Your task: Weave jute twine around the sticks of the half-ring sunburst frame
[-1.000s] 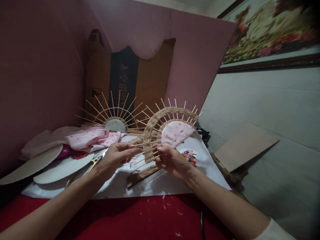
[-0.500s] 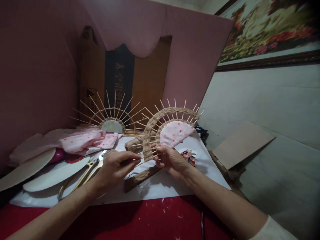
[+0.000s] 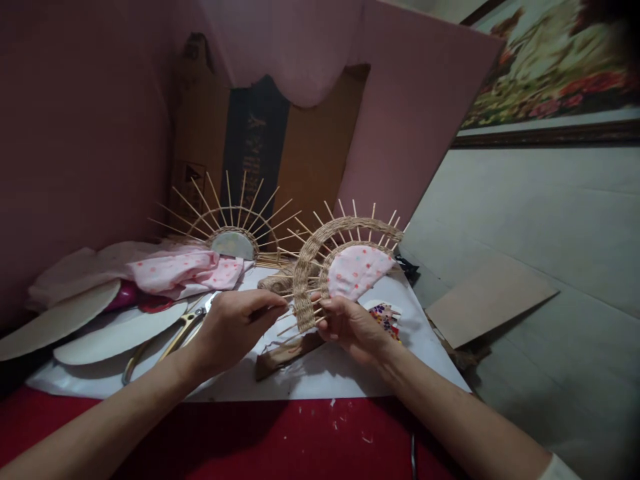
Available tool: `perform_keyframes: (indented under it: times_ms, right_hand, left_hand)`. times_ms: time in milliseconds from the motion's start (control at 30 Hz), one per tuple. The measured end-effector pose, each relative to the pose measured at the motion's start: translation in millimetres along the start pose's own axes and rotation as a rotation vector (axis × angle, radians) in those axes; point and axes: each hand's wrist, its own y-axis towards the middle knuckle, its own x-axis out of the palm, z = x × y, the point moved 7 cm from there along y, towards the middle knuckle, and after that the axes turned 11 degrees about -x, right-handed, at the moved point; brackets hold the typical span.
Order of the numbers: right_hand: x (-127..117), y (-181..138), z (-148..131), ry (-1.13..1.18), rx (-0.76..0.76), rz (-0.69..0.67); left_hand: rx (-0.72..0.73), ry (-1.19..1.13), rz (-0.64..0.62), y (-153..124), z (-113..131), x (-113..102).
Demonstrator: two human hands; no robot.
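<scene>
Left hand (image 3: 243, 327) is higher, grip hard to tell; right hand (image 3: 353, 327) pinches one of two tan, half-round stick fans (image 3: 357, 270).

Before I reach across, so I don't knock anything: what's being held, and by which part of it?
The right hand holds the woven half-round piece by its lower end. Whether the left hand grips a stick cannot be told.

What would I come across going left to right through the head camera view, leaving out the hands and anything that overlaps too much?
Leftmost off-white panel → red-dotted pink cloth → twine roll → held half-round woven frame → flat tan board.
</scene>
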Motion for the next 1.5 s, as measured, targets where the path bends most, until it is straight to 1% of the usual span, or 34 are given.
perform_keyframes:
  times_ms: [133, 300, 400, 533, 700, 833, 1000, 1100, 1200, 1267, 1400, 1433, 1500]
  right_hand:
    - [0.7, -1.4, 3.3, 0.006, 0.023, 0.001]
    - [0.7, -2.1, 7.6, -0.002, 0.036, -0.011]
    - [1.3, -2.5, 8.4, 0.0, 0.046, -0.021]
    - [2.3, -2.6, 7.6, 0.003, 0.05, -0.029]
    - [-1.0, -1.2, 9.1, -0.013, 0.067, -0.01]
    - [-3.6, 0.0, 8.4, -0.017, 0.044, 0.012]
    - [0.6, -2.6, 7.1, -0.037, 0.045, 0.007]
    - [2.8, -4.8, 7.3, -0.024, 0.058, 0.01]
    - [1.8, -4.4, 6.8, 0.002, 0.045, 0.015]
    - [0.1, -3.0, 6.1, 0.023, 0.026, 0.015]
    - [-1.2, -1.5, 5.6, 0.034, 0.028, -0.001]
    - [-0.6, -1.8, 5.4, 0.031, 0.035, -0.01]
    - [1.3, -2.7, 3.7, 0.033, 0.035, -0.03]
  left_hand:
    - [0.073, 0.078, 0.084, -1.3, 0.3, -4.6]
    - [0.127, 0.198, 0.117, -2.5, 3.1, -4.4]
    - [0.111, 0.209, 0.117, -2.1, 1.6, -4.0]
    - [0.075, 0.224, 0.085, -1.3, -1.1, -2.2]
    - [0.078, 0.228, 0.076, -1.6, 0.8, -2.1]
    - [0.085, 0.26, 0.077, -1.9, 3.8, -2.3]
    - [0.096, 0.276, 0.081, -2.6, 5.2, -2.9]
    - [0.074, 0.295, 0.087, -2.5, 2.6, -3.5]
    - [0.008, 0.237, 0.1, -1.1, -3.2, -6.7]
    - [-0.036, 0.177, 0.092, 0.5, -6.5, -8.9]
    - [-0.065, 0.126, 0.052, 4.3, -4.7, -12.3]
    - [-0.094, 0.094, 0.035, 5.2, -5.5, -12.8]
    - [-0.201, -0.013, -0.004, 6.0, -11.4, -12.5]
